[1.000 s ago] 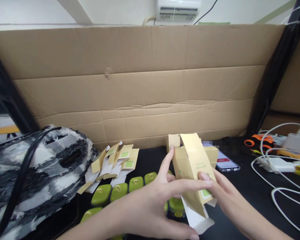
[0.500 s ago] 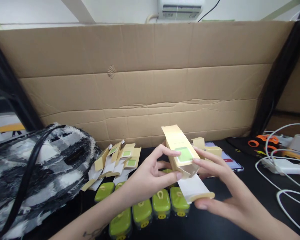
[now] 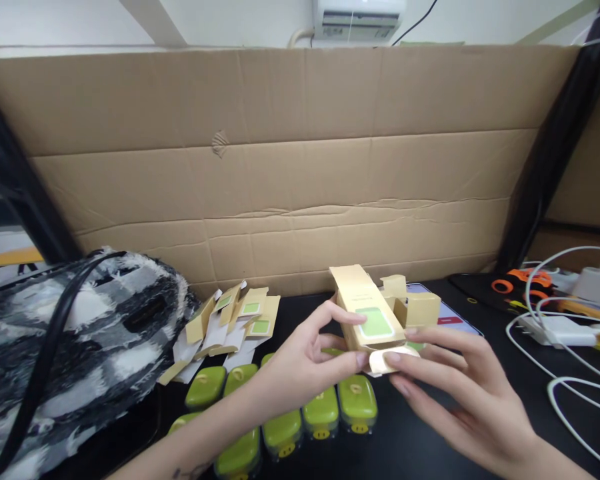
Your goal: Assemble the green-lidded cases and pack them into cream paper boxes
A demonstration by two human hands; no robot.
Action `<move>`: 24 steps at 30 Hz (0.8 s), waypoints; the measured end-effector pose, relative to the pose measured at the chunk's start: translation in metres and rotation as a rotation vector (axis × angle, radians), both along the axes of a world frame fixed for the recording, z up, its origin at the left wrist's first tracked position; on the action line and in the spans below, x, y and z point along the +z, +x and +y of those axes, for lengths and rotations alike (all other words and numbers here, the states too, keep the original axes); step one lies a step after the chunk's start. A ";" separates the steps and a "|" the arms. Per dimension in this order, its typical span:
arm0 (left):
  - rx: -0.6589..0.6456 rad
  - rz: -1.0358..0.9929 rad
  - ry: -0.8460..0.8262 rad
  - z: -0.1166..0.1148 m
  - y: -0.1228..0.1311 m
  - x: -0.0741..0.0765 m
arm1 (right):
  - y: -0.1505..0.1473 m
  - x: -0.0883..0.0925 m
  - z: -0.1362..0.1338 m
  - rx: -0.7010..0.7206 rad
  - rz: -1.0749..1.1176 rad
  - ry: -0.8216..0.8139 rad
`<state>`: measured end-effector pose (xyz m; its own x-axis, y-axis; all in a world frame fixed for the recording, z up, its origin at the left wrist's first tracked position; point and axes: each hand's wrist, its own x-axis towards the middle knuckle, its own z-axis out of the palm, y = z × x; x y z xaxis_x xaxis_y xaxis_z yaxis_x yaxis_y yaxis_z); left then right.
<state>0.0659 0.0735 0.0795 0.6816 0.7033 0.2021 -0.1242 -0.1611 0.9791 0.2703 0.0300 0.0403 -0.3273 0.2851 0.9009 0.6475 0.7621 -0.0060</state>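
Cardboard sheeting [image 3: 280,173] stood upright behind a black tabletop [image 3: 450,440]; flattened cartons [image 3: 225,323] lay at left, beside a shaggy black-and-grey bag [image 3: 95,360]. One yellowish carton [image 3: 367,303] was raised, tilted, above the far side of the green-lidded containers [image 3: 359,399]; the left hand's [image 3: 325,347] grip was closed around it, fingers on top, thumb at its near end; the right hand [image 3: 465,390] touched the end flap [image 3: 380,362], though whether its grip pinched that flap could not be determined.
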 end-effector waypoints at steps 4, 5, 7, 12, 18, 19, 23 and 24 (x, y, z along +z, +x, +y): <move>-0.065 0.011 0.070 0.001 -0.003 -0.001 | -0.003 0.002 -0.001 0.003 0.053 -0.008; -0.077 0.012 0.088 0.001 -0.003 -0.001 | -0.003 0.003 -0.001 0.001 0.066 -0.011; -0.080 0.007 0.120 0.000 -0.003 -0.001 | -0.002 0.003 -0.001 -0.004 0.095 -0.043; -0.038 -0.028 0.177 -0.004 0.002 -0.003 | 0.003 0.000 0.004 -0.008 0.080 -0.153; 0.039 0.011 0.124 -0.006 0.005 -0.012 | 0.005 -0.003 0.007 0.025 0.072 -0.139; 0.041 0.017 0.109 -0.006 0.005 -0.012 | 0.005 -0.003 0.009 0.029 0.072 -0.133; 0.148 -0.018 -0.116 -0.006 0.007 -0.003 | 0.004 -0.008 0.011 0.032 0.012 -0.074; 0.177 -0.003 -0.186 -0.005 0.006 0.000 | 0.004 -0.009 0.010 0.028 -0.022 -0.060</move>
<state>0.0718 0.0680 0.0798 0.5442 0.8369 0.0594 -0.1128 0.0028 0.9936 0.2739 0.0402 0.0316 -0.3555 0.3292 0.8748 0.6266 0.7784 -0.0383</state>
